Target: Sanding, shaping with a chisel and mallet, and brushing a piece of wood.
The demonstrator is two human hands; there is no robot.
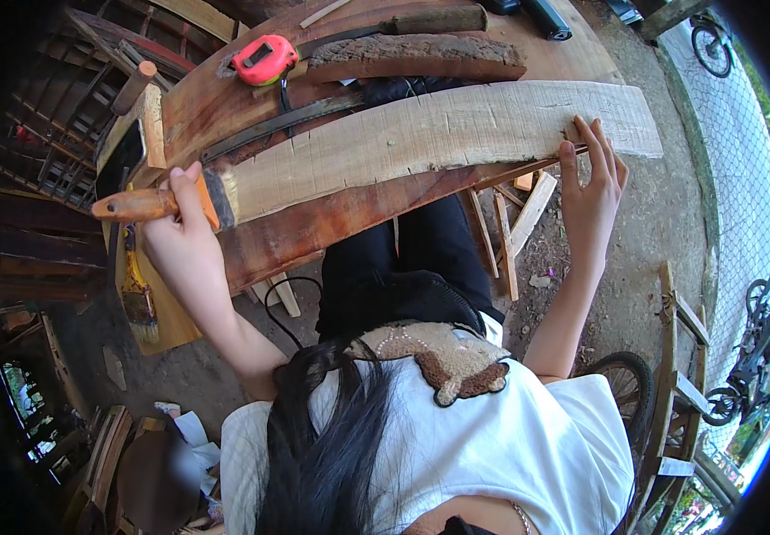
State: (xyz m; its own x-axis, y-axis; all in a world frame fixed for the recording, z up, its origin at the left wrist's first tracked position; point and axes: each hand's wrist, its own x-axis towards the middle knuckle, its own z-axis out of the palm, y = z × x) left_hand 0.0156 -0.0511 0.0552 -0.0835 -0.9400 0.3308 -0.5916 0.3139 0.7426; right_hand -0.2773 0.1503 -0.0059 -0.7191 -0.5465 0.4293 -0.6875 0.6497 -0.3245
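A long pale wooden board (385, 138) with rough edges lies along the near side of the brown wooden table (282, 234). My left hand (184, 218) is closed round a wide paintbrush (149, 204) with an orange wooden handle and a dark metal band. Its pale bristles touch the board's left end. At the other end, my right hand (597, 174) rests with fingers stretched out over the near edge and top of the board, gripping nothing.
Behind the board lie a red tape measure (265, 60), a bark-covered wood piece (416, 58) and a dark curved blade (285, 118). A second, yellow-handled brush (140, 299) is at the table's left. Wood offcuts (520, 223) lie beneath; a wooden ladder-like frame (679, 383) stands right.
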